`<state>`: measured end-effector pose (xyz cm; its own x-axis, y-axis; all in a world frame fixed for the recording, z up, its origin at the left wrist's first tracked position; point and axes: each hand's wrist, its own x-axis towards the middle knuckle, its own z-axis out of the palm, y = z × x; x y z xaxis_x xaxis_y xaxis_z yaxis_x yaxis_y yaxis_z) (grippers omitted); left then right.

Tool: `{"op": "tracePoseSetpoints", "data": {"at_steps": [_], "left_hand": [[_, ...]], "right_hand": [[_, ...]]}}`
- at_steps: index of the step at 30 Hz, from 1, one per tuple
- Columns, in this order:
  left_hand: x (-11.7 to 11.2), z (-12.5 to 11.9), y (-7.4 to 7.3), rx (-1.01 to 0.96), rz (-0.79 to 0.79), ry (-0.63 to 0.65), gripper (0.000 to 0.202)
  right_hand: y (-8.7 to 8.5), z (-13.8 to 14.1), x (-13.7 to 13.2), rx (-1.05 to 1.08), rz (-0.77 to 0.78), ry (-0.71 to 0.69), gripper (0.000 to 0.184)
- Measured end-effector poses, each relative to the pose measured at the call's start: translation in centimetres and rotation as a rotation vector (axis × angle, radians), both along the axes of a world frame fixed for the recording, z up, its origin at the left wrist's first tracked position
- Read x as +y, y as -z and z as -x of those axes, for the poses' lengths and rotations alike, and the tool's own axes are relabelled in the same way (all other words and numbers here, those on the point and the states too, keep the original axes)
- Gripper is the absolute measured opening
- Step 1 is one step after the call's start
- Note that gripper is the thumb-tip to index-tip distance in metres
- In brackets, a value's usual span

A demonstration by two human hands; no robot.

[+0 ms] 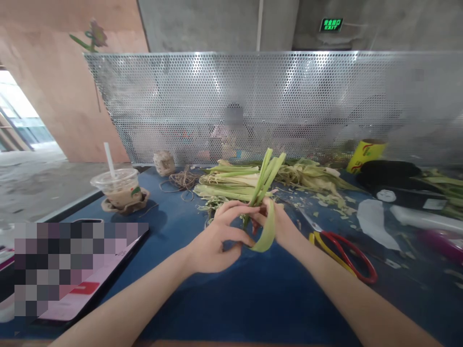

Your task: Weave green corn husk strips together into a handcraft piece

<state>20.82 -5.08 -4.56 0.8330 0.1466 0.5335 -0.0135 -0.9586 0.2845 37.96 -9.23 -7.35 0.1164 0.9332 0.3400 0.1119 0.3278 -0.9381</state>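
A blue tabletop fills the foreground. Beyond the hands, a perforated metal screen stands along its far edge. Above the screen rises a grey concrete wall carrying a lit green exit sign, up and to the right. To the left stands a plywood wall; past it, a bare concrete floor and bright daylight from glazing.

Fibrous matt green leaf strips lie on a smooth blue counter, beside glossy plastic-handled scissors, a clear plastic cup and a shiny perforated metal screen.
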Motion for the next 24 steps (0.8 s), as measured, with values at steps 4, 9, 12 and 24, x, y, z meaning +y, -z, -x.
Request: {"op": "tracePoseSetpoints", "data": {"at_steps": [4,9,12,24], "left_hand": [[0.0,0.2,-0.2,0.048,-0.027,0.019,0.035],[-0.2,0.0,0.0,-0.082,-0.074,-0.066,0.024],[0.0,-0.3,0.2,-0.240,0.033,-0.258,0.034],[-0.1,-0.6,0.4,-0.350,0.318,-0.452,0.012]], "right_hand": [[-0.3,0.1,-0.3,-0.024,-0.010,0.022,0.020],[-0.6,0.2,-1.1,-0.077,-0.036,0.035,0.018],[-0.9,0.5,-1.5,-0.218,-0.063,0.065,0.011],[-1.1,0.9,-2.1,-0.531,-0.184,0.153,0.007]]}}
